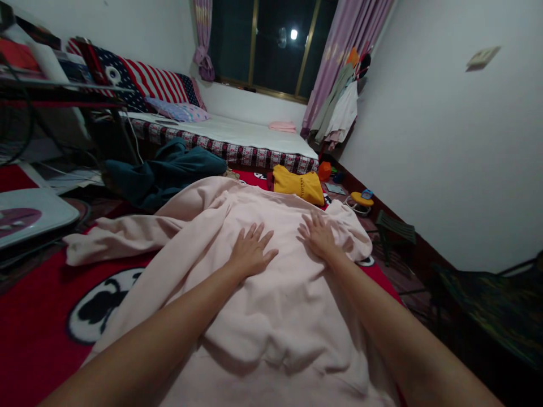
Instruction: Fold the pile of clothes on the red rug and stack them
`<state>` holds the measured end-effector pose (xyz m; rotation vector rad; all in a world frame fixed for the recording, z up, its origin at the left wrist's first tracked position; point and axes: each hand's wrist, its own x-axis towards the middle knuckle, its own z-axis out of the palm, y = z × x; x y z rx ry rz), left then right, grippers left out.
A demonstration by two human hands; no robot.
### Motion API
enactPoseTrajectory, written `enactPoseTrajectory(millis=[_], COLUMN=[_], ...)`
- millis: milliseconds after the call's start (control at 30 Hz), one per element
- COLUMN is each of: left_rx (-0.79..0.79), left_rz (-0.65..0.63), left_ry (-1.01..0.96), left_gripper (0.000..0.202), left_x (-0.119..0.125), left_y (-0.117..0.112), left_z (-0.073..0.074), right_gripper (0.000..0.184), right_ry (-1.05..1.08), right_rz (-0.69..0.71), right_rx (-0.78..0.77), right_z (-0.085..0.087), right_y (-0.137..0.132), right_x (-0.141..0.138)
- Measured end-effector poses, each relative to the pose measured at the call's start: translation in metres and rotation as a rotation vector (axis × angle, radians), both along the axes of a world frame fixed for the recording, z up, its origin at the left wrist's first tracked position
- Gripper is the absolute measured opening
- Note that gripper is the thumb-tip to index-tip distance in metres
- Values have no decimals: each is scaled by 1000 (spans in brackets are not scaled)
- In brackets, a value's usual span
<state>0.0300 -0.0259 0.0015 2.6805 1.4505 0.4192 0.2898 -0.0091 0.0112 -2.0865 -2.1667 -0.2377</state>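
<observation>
A pale pink sweatshirt (271, 305) lies spread on a red patterned blanket (38, 333), wrinkled toward its near end. One sleeve stretches out to the left, while the other is bunched at the right. My left hand (251, 251) rests flat on the middle of the fabric with its fingers spread. Further right, my right hand (318, 234) also presses flat on it, fingers apart, close to the bunched sleeve. Beyond the far edge of the sweatshirt sits a folded yellow garment (298, 185). A dark teal garment (169, 169) lies in a heap at the far left.
A low bed (246, 131) with a pillow (180, 110) stands under the window. Left is a cluttered desk (63, 93); a white board-like item (34, 212) lies below it. At the right are a small folding stool (396, 227) and a camouflage-patterned chair (496, 299).
</observation>
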Motion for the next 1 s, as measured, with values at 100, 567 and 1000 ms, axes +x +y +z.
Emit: enactPoseTrajectory(millis=[100, 567, 1000], left_rx=[-14, -201, -426], left_rz=[-13, -407, -524], left_ry=[20, 216, -82], left_gripper=[65, 69, 37], left_x=[0, -56, -158], left_y=[1, -38, -84], left_z=[1, 18, 59], right_gripper=[60, 46, 13], right_ry=[-13, 227, 647], right_rz=[-26, 341, 302], right_rx=[-116, -157, 127], right_z=[-1, 22, 28], right_y=[-11, -133, -204], right_x=[-9, -1, 4])
